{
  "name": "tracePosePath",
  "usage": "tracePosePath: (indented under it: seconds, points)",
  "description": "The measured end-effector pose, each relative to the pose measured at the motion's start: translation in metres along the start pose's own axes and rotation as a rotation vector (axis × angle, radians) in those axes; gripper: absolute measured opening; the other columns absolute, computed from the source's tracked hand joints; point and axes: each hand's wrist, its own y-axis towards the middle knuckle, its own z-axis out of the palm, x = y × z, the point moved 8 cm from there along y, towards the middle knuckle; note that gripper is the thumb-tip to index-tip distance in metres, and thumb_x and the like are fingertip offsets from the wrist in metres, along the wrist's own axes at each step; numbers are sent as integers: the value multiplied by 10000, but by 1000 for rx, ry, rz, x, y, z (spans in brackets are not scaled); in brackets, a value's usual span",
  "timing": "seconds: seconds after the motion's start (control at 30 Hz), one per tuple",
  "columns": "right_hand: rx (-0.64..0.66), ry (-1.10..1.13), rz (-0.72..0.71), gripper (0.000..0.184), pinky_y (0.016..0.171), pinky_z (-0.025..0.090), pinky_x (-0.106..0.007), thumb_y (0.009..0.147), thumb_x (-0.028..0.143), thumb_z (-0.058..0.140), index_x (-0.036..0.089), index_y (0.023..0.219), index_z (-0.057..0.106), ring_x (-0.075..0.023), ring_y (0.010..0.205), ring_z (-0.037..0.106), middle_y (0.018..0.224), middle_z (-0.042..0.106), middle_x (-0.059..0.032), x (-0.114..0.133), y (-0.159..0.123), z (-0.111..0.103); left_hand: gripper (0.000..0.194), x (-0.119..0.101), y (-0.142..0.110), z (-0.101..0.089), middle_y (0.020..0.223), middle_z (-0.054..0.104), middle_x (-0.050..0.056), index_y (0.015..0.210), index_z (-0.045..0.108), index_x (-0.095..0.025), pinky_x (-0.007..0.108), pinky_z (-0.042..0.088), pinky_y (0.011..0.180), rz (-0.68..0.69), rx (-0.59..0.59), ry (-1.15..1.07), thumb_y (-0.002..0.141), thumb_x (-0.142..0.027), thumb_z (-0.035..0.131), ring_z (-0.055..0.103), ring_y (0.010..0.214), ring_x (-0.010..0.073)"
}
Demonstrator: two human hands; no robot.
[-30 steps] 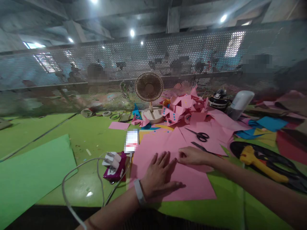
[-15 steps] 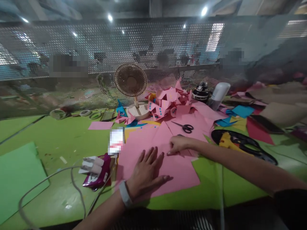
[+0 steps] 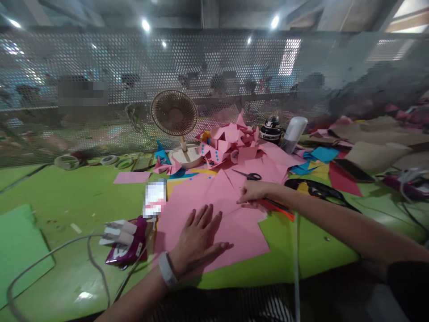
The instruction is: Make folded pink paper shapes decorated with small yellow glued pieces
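My left hand [image 3: 196, 241] lies flat with its fingers spread, pressing on a large pink paper sheet [image 3: 214, 232]. On the right part of the same sheet rests my right hand [image 3: 255, 192], its fingers curled in; whether anything is inside them is hidden. A dark, slim tool [image 3: 279, 205] with an orange piece [image 3: 288, 215] under it shows partly below my right wrist. Just beyond this hand, black-handled scissors [image 3: 252, 176] lie on more pink paper.
A desk fan [image 3: 174, 114] stands at the back beside a heap of folded pink paper shapes [image 3: 231, 138]. To the left are a phone [image 3: 154, 199], white plugs [image 3: 120, 233] on a purple box [image 3: 129, 252], and cables. Green sheet [image 3: 23, 250] lies far left; a black-and-yellow tool [image 3: 318, 190] lies right.
The view has turned to the right. My right hand has slid away from me over the pink sheet, its fingers still curled. My left hand stays flat on the sheet.
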Motion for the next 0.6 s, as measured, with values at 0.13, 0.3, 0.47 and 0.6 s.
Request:
tracePosePath:
  seconds: [0.13,0.3,0.47,0.6]
  points:
    - [72,20,-58,355,411,413,-183,594,477,707,147,559,581,-94,390,525,416,558,38,15,14,21,775,0,0,1,1475,182,64,1405,161,-271,497,146,1056,-6,5,-3,771,-684,330,151,1334,314]
    - [114,1,-48,422,389,410,-194,536,519,729,141,484,551,-104,350,521,363,544,27,17,27,37,785,-2,0,1,1477,171,65,1411,126,-264,499,138,1058,-9,53,-5,775,-685,316,136,1338,312]
    - [143,29,-47,433,386,433,-204,542,541,719,150,489,539,-118,355,544,372,566,20,7,31,41,774,2,-10,-6,1482,124,76,1416,83,-238,466,124,1068,18,126,-14,801,-663,282,119,1345,289]
    - [199,85,-48,428,403,476,-223,539,533,726,154,521,528,-134,381,577,408,595,8,-1,33,46,760,15,-33,-14,1483,120,74,1417,40,-227,428,121,1077,6,197,-26,821,-632,283,128,1349,248]
